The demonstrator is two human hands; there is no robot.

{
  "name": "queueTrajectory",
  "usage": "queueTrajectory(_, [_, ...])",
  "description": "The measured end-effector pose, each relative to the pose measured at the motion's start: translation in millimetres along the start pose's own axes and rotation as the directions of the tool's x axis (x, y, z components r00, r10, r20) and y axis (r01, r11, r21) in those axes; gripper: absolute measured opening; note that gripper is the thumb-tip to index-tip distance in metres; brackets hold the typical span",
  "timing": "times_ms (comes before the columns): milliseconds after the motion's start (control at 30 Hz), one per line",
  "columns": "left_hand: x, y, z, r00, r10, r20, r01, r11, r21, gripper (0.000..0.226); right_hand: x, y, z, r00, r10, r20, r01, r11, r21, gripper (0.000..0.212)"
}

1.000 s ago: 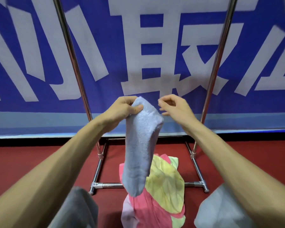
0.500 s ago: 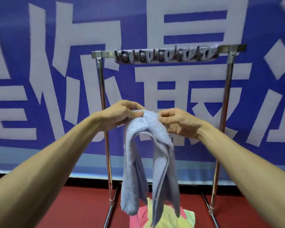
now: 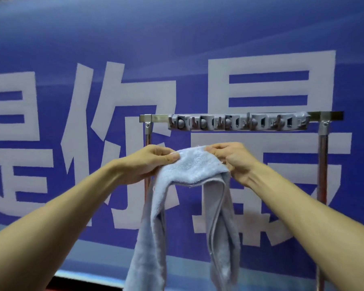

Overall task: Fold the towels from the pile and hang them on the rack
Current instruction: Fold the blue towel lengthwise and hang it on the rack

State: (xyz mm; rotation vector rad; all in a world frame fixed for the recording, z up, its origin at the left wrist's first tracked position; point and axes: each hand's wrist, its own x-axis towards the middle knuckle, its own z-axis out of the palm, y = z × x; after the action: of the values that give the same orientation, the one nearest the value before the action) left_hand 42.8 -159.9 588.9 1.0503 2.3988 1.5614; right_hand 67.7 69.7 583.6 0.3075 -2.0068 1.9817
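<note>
One blue towel (image 3: 195, 166). Our left hand (image 3: 153, 162) and right hand (image 3: 233, 162) pinch its top edge; rack (image 3: 158, 118) above, seemingly apart.

right hand (image 3: 233, 162): a second ago free beside the pale blue terry towel (image 3: 195, 166), now pinching its top | towel: was one bunched length under left hand (image 3: 153, 162), now draped between both, two tails down | silver metal rack's top bar (image 3: 158, 118): come into sight above the hands
</note>
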Motion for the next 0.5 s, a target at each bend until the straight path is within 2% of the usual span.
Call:
queueTrajectory(67, [13,1,-12,0.996,0.012,-0.09,-0.014,1.0,-0.021,0.037,18,-13,14,0.999,-0.029,-0.02,0.03,0.999,0.028,0.008])
queueTrajectory(167, [36,1,-31,0.975,0.05,-0.218,-0.065,0.996,-0.063,0.032,51,-30,33,0.997,-0.067,-0.044,0.069,0.996,0.056,0.017])
queueTrajectory(267, [58,0,-55,0.946,0.104,-0.306,-0.124,0.991,-0.049,0.026,85,-36,42,0.991,-0.112,-0.077,0.096,0.978,-0.186,0.013])
queueTrajectory(367, [79,-6,-77,0.913,0.158,-0.377,-0.158,0.987,0.031,0.026,114,-35,47,0.972,-0.2,-0.127,0.135,0.909,-0.394,0.01])
queueTrajectory(433, [94,-7,-89,0.893,0.19,-0.408,-0.176,0.982,0.072,0.028,130,-41,52,0.943,-0.302,-0.142,0.182,0.822,-0.539,0.018])
queueTrajectory(500, [108,-5,-97,0.851,0.22,-0.477,-0.197,0.975,0.099,0.026,146,-50,59,0.897,-0.426,-0.119,0.234,0.684,-0.691,0.014])
